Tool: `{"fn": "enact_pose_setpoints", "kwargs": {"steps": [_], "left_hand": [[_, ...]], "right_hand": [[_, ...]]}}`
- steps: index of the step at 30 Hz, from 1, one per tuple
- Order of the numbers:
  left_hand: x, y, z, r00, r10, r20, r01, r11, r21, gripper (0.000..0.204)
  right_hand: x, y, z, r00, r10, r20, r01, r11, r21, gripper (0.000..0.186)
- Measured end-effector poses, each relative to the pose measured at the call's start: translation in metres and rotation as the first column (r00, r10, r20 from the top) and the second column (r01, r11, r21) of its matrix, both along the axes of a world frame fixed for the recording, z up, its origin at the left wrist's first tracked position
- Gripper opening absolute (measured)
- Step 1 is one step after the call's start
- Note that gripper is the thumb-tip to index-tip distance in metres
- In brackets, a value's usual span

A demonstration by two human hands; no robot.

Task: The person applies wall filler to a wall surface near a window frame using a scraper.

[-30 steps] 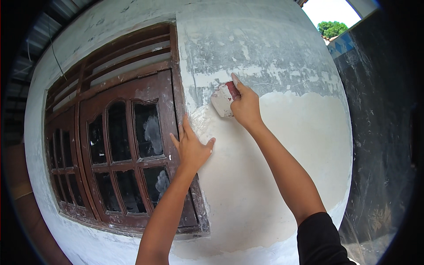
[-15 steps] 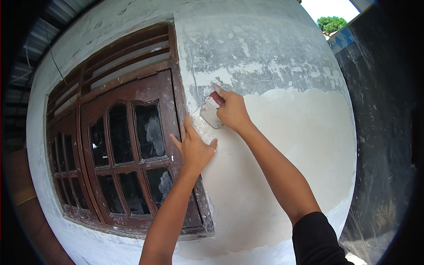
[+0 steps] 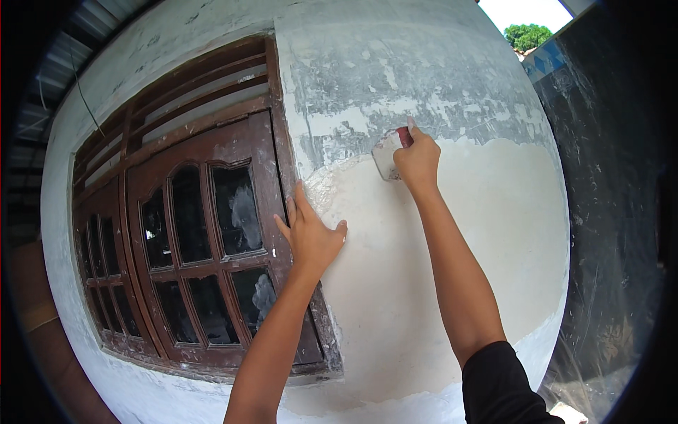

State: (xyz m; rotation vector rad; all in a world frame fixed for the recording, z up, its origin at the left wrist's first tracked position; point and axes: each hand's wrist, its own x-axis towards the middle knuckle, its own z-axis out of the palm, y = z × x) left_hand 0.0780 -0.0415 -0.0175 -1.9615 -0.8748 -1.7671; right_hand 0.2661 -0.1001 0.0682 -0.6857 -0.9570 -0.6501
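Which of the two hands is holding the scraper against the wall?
The right hand grips the red-handled scraper; the left hand rests flat, empty, beside the window frame.

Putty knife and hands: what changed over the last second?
The right hand carried the putty knife leftward along the top edge of the fresh coat on the wall, then back to the right. Its grip on the knife did not change. The left hand stayed flat beside the window frame.

Red-handled putty scraper (image 3: 388,152), pale blade flat against the wall (image 3: 452,233) at the fresh plaster's upper edge
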Motion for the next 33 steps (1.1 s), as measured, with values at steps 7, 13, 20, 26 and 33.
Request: {"fn": "enact_pose_setpoints", "kwargs": {"steps": [7,13,20,26,33], "left_hand": [[-0.002,-0.001,0.000,1.000,-0.020,-0.019,0.019,1.000,-0.024,0.105],[-0.001,0.004,-0.002,1.000,0.007,-0.021,-0.007,1.000,0.001,0.103],[-0.001,-0.002,-0.002,1.000,0.003,-0.016,-0.003,1.000,-0.014,0.103],[0.000,0.001,-0.003,1.000,-0.008,-0.021,0.008,1.000,-0.014,0.103],[-0.003,0.007,-0.005,1.000,0.012,-0.012,-0.012,1.000,0.002,0.102]], "right_hand": [[-0.024,0.017,-0.004,0.983,-0.002,0.181,0.023,0.993,-0.119,0.058],[-0.020,0.021,-0.013,0.988,-0.056,0.146,0.044,0.995,0.087,0.058],[-0.020,0.017,-0.008,0.989,-0.143,-0.044,0.144,0.990,0.010,0.060],[-0.051,0.033,-0.013,0.970,-0.054,0.237,0.078,0.992,-0.094,0.061],[-0.030,0.021,-0.020,0.996,-0.020,0.092,0.011,0.996,0.092,0.055]]}}
